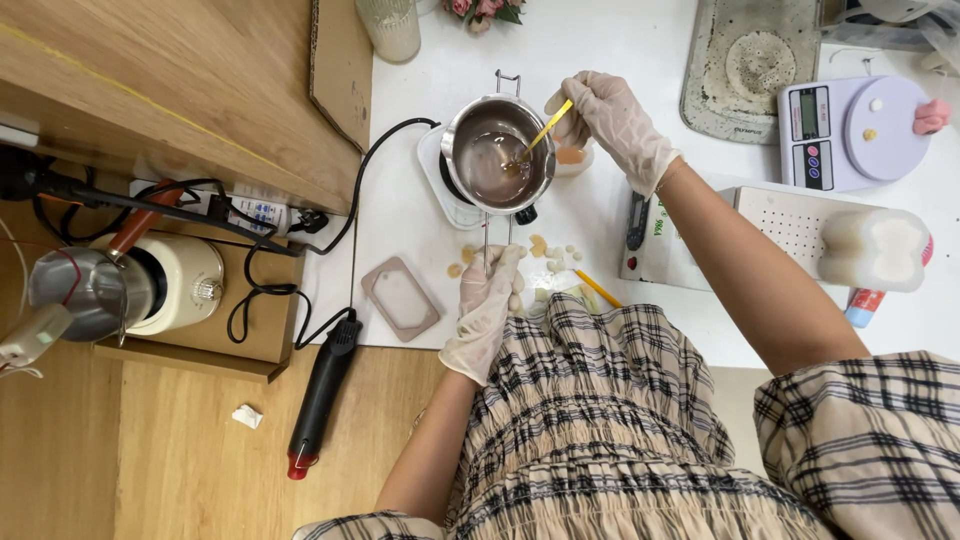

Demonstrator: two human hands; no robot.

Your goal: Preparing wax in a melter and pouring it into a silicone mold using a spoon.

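The small steel melting pot (497, 152) sits on a white warmer (440, 185) near the table's twelve o'clock. The gloved left hand (485, 305), at six o'clock from it, pinches the pot's thin wire handle (487, 243). The gloved right hand (610, 115), at three o'clock, pinches a yellow-handled stirrer (540, 133) dipped in the melt. A jerk on the handle could slop hot liquid onto the table; the black cord (375, 160) lies near. The pot's depth is hard to judge, and the stirrer's tip is lost in the glare.
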